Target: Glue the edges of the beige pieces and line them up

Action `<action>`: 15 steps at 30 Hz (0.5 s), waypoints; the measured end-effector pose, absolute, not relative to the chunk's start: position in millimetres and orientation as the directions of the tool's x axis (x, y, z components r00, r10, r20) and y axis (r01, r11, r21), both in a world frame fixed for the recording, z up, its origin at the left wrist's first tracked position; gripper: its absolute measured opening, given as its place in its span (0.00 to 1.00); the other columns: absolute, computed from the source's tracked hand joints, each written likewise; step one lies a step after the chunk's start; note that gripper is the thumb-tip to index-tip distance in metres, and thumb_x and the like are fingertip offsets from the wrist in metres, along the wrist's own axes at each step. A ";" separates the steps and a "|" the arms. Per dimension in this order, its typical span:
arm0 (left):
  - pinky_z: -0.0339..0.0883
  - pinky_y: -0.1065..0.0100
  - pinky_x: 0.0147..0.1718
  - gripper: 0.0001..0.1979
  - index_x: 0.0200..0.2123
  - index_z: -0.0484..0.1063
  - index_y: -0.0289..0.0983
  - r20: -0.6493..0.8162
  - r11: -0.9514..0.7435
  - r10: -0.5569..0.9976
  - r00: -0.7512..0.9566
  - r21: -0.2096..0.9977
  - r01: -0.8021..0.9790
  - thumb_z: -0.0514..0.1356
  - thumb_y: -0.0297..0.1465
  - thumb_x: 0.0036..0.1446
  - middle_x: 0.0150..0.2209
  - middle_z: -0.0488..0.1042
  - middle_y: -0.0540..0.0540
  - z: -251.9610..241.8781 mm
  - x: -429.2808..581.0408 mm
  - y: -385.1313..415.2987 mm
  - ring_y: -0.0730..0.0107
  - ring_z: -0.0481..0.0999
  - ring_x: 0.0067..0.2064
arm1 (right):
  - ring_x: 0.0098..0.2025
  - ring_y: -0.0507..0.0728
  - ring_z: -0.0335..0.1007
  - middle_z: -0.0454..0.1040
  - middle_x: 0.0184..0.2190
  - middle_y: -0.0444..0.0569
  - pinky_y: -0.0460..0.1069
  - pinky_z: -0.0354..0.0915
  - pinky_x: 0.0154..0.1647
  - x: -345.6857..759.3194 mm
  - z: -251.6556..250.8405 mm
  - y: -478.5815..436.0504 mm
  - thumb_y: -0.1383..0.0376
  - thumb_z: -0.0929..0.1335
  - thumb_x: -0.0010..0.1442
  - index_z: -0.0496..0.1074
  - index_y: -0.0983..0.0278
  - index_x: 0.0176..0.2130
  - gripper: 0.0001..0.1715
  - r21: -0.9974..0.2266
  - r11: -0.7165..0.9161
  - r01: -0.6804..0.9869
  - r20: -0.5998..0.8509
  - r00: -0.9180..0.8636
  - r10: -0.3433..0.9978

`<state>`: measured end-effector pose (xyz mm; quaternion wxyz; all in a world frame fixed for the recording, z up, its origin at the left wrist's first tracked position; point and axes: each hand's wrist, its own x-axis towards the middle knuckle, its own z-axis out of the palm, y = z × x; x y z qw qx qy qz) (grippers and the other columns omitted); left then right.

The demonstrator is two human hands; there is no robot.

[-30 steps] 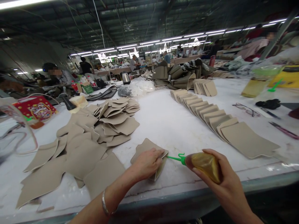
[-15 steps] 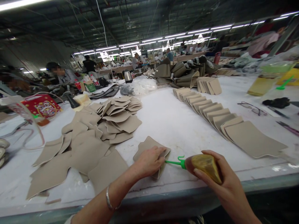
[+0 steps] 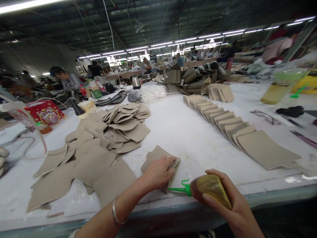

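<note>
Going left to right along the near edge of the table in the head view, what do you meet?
Scattered beige cut pieces → left hand pressing flat on a small stack of beige pieces → green nozzle → amber squeeze bottle gripped in the right hand → overlapping row of beige pieces.

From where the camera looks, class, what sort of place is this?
Most likely a factory floor, perhaps for shoe or fabric parts. A long white table bears heaps of cut beige pieces and a neat row of pieces; the right hand holds a glue bottle; other workers sit under strip lights.
</note>
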<state>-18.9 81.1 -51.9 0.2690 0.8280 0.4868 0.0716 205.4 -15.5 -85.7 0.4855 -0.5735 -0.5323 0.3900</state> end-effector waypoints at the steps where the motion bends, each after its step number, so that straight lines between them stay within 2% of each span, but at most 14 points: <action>1: 0.61 0.60 0.55 0.25 0.61 0.64 0.39 -0.140 -0.378 0.846 0.515 0.524 0.763 0.48 0.31 0.60 0.54 0.70 0.43 -52.5 -17.9 80.4 0.57 0.70 0.53 | 0.42 0.59 0.70 0.73 0.41 0.45 0.47 0.63 0.42 204.2 -83.9 -16.5 0.50 0.73 0.54 0.64 0.58 0.53 0.32 -0.983 0.027 0.184 0.052 0.133 0.990; 3: 0.60 0.61 0.55 0.25 0.60 0.64 0.38 -0.136 -0.359 0.853 0.505 0.549 0.755 0.48 0.32 0.59 0.54 0.70 0.43 -54.3 -17.1 79.1 0.58 0.70 0.53 | 0.40 0.59 0.70 0.74 0.38 0.45 0.48 0.63 0.40 202.9 -79.3 -17.5 0.51 0.74 0.53 0.65 0.59 0.51 0.32 -1.000 -0.019 -0.002 -0.019 0.140 0.990; 5: 0.61 0.62 0.52 0.25 0.59 0.65 0.37 -0.149 -0.320 0.865 0.480 0.572 0.755 0.49 0.35 0.60 0.50 0.72 0.42 -56.6 -20.6 80.8 0.59 0.71 0.50 | 0.39 0.60 0.71 0.75 0.36 0.46 0.50 0.66 0.39 204.9 -75.4 -15.6 0.53 0.75 0.52 0.67 0.60 0.50 0.30 -0.951 -0.081 -0.297 -0.116 0.103 0.988; 7: 0.65 0.62 0.46 0.25 0.57 0.67 0.37 -0.153 -0.270 0.893 0.423 0.568 0.777 0.47 0.41 0.61 0.45 0.73 0.42 -59.4 -30.2 88.0 0.59 0.73 0.44 | 0.39 0.61 0.73 0.76 0.38 0.50 0.52 0.69 0.38 211.0 -74.1 -10.9 0.56 0.76 0.51 0.70 0.63 0.49 0.28 -0.817 -0.108 -0.566 -0.181 0.075 0.981; 9: 0.64 0.60 0.46 0.27 0.56 0.66 0.37 -0.054 -0.253 0.946 0.320 0.496 0.831 0.47 0.44 0.60 0.48 0.71 0.41 -62.6 -44.3 100.4 0.57 0.72 0.45 | 0.39 0.62 0.74 0.77 0.41 0.54 0.54 0.71 0.36 219.6 -75.6 -4.8 0.59 0.77 0.51 0.73 0.66 0.48 0.26 -0.658 -0.088 -0.748 -0.229 0.087 0.969; 11: 0.61 0.58 0.49 0.28 0.56 0.65 0.35 0.026 -0.206 0.977 0.213 0.391 0.897 0.50 0.43 0.56 0.51 0.69 0.38 -66.8 -58.9 114.3 0.53 0.71 0.49 | 0.39 0.63 0.76 0.77 0.43 0.58 0.54 0.73 0.35 228.3 -79.1 2.1 0.62 0.78 0.51 0.76 0.68 0.47 0.25 -0.541 -0.053 -0.839 -0.261 0.108 0.959; 12: 0.61 0.58 0.48 0.28 0.55 0.65 0.35 0.007 -0.171 0.984 0.180 0.355 0.919 0.53 0.42 0.54 0.49 0.70 0.38 -69.5 -65.1 120.6 0.52 0.71 0.49 | 0.39 0.64 0.76 0.77 0.44 0.59 0.55 0.74 0.36 232.2 -81.2 5.9 0.63 0.78 0.50 0.76 0.69 0.46 0.24 -0.504 -0.044 -0.863 -0.269 0.108 0.957; 14: 0.63 0.61 0.42 0.24 0.50 0.67 0.38 -0.112 -0.113 0.980 0.163 0.360 0.926 0.56 0.39 0.49 0.41 0.74 0.42 -76.1 -74.1 131.0 0.53 0.74 0.43 | 0.40 0.63 0.76 0.77 0.45 0.58 0.55 0.74 0.37 238.8 -85.6 13.8 0.65 0.78 0.51 0.77 0.69 0.45 0.22 -0.463 -0.033 -0.886 -0.267 0.104 0.958; 15: 0.62 0.63 0.38 0.21 0.45 0.68 0.39 -0.180 -0.094 0.967 0.181 0.406 0.909 0.58 0.38 0.46 0.36 0.74 0.45 -79.4 -76.7 135.0 0.56 0.74 0.39 | 0.40 0.63 0.76 0.77 0.45 0.57 0.55 0.74 0.38 241.6 -87.9 17.5 0.65 0.78 0.50 0.78 0.68 0.44 0.21 -0.440 -0.027 -0.898 -0.266 0.101 0.959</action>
